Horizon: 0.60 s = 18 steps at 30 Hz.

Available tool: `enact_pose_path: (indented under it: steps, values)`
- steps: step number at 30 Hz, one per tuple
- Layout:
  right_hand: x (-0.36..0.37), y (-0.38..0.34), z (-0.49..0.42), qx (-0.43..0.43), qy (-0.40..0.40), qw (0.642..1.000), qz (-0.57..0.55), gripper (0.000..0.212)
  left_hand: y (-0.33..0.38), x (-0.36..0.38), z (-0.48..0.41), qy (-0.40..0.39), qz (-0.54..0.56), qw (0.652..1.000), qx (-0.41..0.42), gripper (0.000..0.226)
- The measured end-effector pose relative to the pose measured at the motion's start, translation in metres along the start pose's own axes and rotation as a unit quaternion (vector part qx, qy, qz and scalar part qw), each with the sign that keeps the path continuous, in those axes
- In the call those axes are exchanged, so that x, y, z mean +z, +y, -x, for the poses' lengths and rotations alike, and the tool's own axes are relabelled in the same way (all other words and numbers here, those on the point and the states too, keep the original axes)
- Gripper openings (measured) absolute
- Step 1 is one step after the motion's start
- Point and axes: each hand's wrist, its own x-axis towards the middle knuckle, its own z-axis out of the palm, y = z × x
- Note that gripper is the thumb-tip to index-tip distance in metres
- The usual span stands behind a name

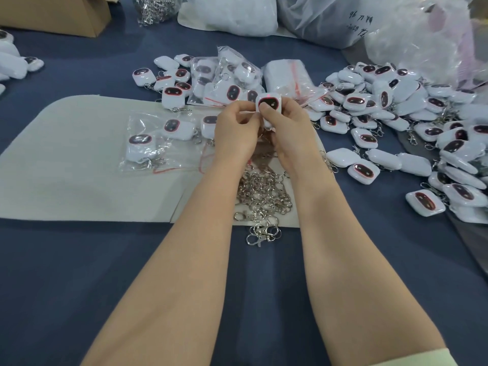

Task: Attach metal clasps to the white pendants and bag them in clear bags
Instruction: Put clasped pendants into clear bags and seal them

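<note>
My left hand (235, 130) and my right hand (287, 128) meet above the table's middle, both pinching one white pendant (268, 102) with a dark oval face, held upright. Whatever hangs under it is hidden by my fingers. Below my wrists lies a heap of metal clasps (261, 196) on a white mat (79, 165). A big pile of loose white pendants (412, 122) spreads to the right. A clear bag (158, 143) holding several pendants lies left of my hands. A stack of empty clear bags (286, 75) with red zip strips sits just beyond.
More filled clear bags (224, 80) and pendants with clasps (171, 83) lie behind my hands. A cardboard box (58, 14) stands far left, another clasp heap (155, 9) at the back, large plastic sacks (343, 19) at the back right. Blue cloth (79, 273) covers the table.
</note>
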Motion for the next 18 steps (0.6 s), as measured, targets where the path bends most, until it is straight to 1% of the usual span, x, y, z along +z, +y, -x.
enact_pose_path:
  steps: [4,6,9,13,18]
  values:
    - [0.0009,0.0016,-0.0021,-0.002,0.008,1.000,0.004,0.007,-0.0003,0.0000,0.0004,-0.007,-0.005,1.000,0.007,0.010]
    - [0.0005,0.0024,-0.0020,-0.003,0.000,1.000,0.007,0.004,-0.0007,0.0000,0.0000,-0.006,0.003,1.000,0.007,0.013]
    - [-0.0013,0.0018,-0.0013,0.000,-0.012,1.000,0.000,0.010,-0.0010,0.0000,-0.0006,-0.004,0.017,1.000,-0.003,0.018]
    - [-0.0017,0.0021,-0.0014,0.002,-0.022,1.000,-0.019,0.017,-0.0006,-0.0002,-0.0001,0.000,0.038,0.999,-0.015,0.020]
    - [-0.0019,0.0040,-0.0035,-0.015,-0.021,1.000,-0.010,0.016,-0.0001,-0.0005,0.0010,0.000,0.029,1.000,-0.008,0.022]
